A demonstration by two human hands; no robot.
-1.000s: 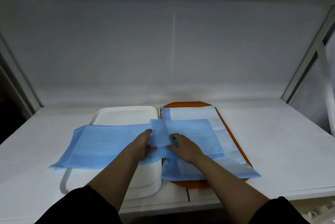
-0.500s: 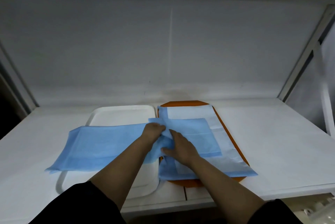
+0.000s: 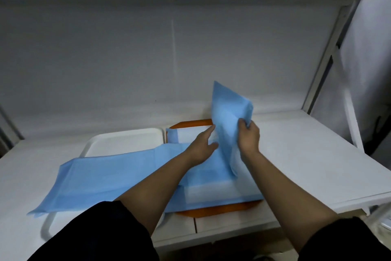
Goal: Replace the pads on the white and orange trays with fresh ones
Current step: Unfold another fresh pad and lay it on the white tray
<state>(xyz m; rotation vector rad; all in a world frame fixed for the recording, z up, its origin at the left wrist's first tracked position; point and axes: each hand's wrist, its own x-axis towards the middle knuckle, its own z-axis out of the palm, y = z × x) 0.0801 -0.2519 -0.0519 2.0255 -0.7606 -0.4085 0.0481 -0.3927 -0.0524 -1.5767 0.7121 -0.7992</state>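
**Folded blue pad lifted over the orange tray**

A white table (image 3: 306, 155) fills the scene under a shelf, with a pale wall (image 3: 148, 59) along its far edge and a slanted white frame post (image 3: 325, 57) at the far right. To the right of the trays the tabletop is bare out to its right edge; to the left a strip of it shows beyond the hanging pad.

The largest pad, an unfolded blue pad (image 3: 110, 178), lies flat across the near half of the white tray (image 3: 127, 140). Its left corner overhangs the tray's near-left rim onto the table, and its right end runs under the left forearm toward the orange tray (image 3: 215, 211). The white tray's far half is uncovered.

The orange tray sits just right of the white one, their long rims nearly touching. A pad with a white centre and blue border (image 3: 211, 192) covers it, leaving orange rim visible at the far and near ends.

The right hand (image 3: 248, 137) grips a folded blue pad (image 3: 229, 117), fingers curled round its right edge, holding it upright and tilted above the orange tray; its lower corner hangs toward the pad beneath. The left hand (image 3: 202, 146) reaches in with fingers extended and relaxed, fingertips against the lifted pad's left side.
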